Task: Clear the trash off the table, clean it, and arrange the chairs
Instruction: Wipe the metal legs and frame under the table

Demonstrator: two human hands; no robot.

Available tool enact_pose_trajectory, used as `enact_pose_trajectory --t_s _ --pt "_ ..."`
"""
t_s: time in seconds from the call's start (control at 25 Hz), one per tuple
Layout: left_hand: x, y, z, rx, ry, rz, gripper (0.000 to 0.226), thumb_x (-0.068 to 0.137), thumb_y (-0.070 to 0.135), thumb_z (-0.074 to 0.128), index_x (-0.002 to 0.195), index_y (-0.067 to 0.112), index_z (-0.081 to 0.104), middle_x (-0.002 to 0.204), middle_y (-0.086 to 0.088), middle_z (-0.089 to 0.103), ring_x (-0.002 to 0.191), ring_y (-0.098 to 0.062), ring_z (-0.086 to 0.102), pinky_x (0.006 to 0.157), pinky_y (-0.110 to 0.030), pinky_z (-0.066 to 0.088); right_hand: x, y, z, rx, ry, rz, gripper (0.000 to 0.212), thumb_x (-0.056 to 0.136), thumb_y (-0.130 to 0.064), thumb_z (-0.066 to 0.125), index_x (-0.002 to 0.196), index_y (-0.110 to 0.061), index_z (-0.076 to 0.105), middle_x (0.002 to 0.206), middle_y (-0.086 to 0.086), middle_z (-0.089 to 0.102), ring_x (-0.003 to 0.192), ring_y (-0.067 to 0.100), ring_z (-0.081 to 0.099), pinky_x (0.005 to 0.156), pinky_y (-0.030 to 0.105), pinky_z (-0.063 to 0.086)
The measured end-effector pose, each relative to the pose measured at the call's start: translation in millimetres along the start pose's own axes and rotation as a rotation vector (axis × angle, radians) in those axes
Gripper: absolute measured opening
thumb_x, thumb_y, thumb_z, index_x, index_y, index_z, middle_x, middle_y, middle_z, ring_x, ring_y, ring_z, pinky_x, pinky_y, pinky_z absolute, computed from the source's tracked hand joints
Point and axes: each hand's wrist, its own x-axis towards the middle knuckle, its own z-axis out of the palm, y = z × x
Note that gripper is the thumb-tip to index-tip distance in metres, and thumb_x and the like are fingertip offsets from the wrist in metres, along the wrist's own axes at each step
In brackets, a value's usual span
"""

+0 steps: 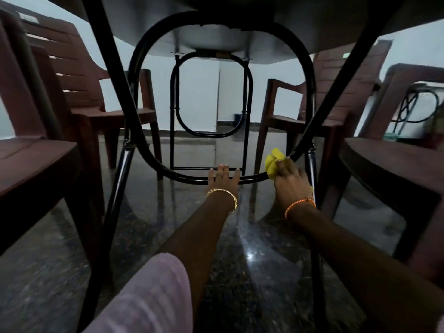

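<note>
Under the table, low on its black tubular frame, both hands are engaged. The yellow cloth is bunched in the right hand, whose fingers are curled round it and pressed against the curved lower bar. The left hand is laid over the same bar just beside it, fingers fairly straight, apparently for steadying (nothing is gripped in it). The two hands are kept near each other but apart.

The cloth is judged soft, light and easily crumpled, so it is best held as a wad wrapped round the tube. The steel frame looks stiff and smooth, probably slippery when damp, and can be braced against safely.

Further out, dark red plastic chairs are seen at left and right, well clear of the frame; these are likely light and rigid, best taken by the backrest or armrests. The polished floor shows reflections.
</note>
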Motion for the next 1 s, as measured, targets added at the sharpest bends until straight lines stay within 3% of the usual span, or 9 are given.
enact_pose_trajectory --t_s 0.16,0.28,0.36,0.44,0.68,0.76,0.84,0.92,1.0 --pt "8 1 -1 -0.081 -0.118 0.033 0.085 0.088 0.017 0.057 0.152 0.021 0.0 0.158 -0.019 0.002 0.147 -0.034 0.003 0.119 -0.049 0.015 -19 -8 -44 0.383 0.403 0.085 0.045 0.093 0.003 0.04 0.135 -0.008 0.049 0.149 0.012 0.038 0.119 0.036 0.041 0.103 0.029 0.032" --pt "11 -7 5 -0.072 -0.181 -0.03 0.09 0.086 0.018 0.06 0.152 0.025 0.0 0.158 -0.016 0.001 0.147 -0.033 0.001 0.117 -0.051 0.022 -26 -23 -78 0.446 0.79 0.075 0.069 0.063 0.028 0.047 0.127 0.004 0.055 0.142 0.027 0.041 0.099 0.046 0.046 0.092 0.018 0.026" --pt "16 -7 9 -0.072 -0.207 -0.034 0.092 0.086 0.021 0.061 0.152 0.025 -0.002 0.158 -0.016 0.0 0.147 -0.034 0.0 0.117 -0.05 0.022 -17 -16 -106 0.452 0.989 0.144 0.087 0.045 0.028 0.045 0.128 0.003 0.054 0.142 0.032 0.037 0.099 0.047 0.046 0.091 0.01 0.02" --pt "19 -2 9 -0.047 -0.202 -0.027 0.092 0.087 0.024 0.061 0.151 0.023 -0.004 0.158 -0.018 -0.001 0.147 -0.036 0.0 0.119 -0.047 0.019 -1 1 -137 0.458 1.106 0.194 0.088 0.048 0.026 0.043 0.131 -0.001 0.052 0.145 0.032 0.03 0.112 0.049 0.042 0.101 0.011 0.018" --pt "24 1 4 -0.061 -0.211 -0.046 0.096 0.084 0.026 0.065 0.151 0.027 -0.005 0.159 -0.015 -0.003 0.147 -0.035 -0.002 0.117 -0.049 0.023 52 27 -170 0.407 0.991 0.001 0.068 0.079 0.017 0.036 0.144 -0.004 0.032 0.154 0.029 0.004 0.145 0.038 0.005 0.12 0.039 0.019" --pt "25 0 5 -0.038 -0.215 -0.045 0.097 0.084 0.028 0.065 0.151 0.026 -0.006 0.159 -0.015 -0.001 0.147 -0.035 -0.002 0.118 -0.048 0.023 58 30 -165 0.434 0.936 -0.041 0.072 0.082 0.018 0.035 0.148 -0.006 0.023 0.155 0.022 -0.009 0.146 0.039 0.004 0.105 0.045 0.042" --pt "26 0 6 -0.041 -0.203 -0.041 0.096 0.084 0.028 0.065 0.151 0.027 -0.004 0.157 -0.014 0.004 0.146 -0.035 0.001 0.117 -0.048 0.025 60 30 -157 0.432 0.932 -0.059 0.073 0.081 0.016 0.035 0.149 -0.007 0.019 0.156 0.017 -0.013 0.143 0.043 0.018 0.08 0.032 0.053" --pt "23 0 5 -0.034 -0.188 -0.037 0.095 0.084 0.029 0.064 0.151 0.027 -0.003 0.156 -0.012 0.007 0.146 -0.033 0.005 0.115 -0.048 0.028 57 30 -144 0.387 0.882 -0.006 0.08 0.079 0.016 0.04 0.15 -0.011 0.014 0.156 0.014 -0.014 0.136 0.045 0.032 0.06 0.017 0.041" --pt "21 -1 5 -0.033 -0.181 -0.04 0.095 0.084 0.029 0.064 0.151 0.027 -0.003 0.157 -0.012 0.006 0.146 -0.032 0.004 0.114 -0.049 0.029 52 30 -128 0.339 0.815 0.041 0.088 0.074 0.022 0.045 0.15 -0.011 0.015 0.156 0.01 -0.01 0.138 0.043 0.03 0.062 0.016 0.039"
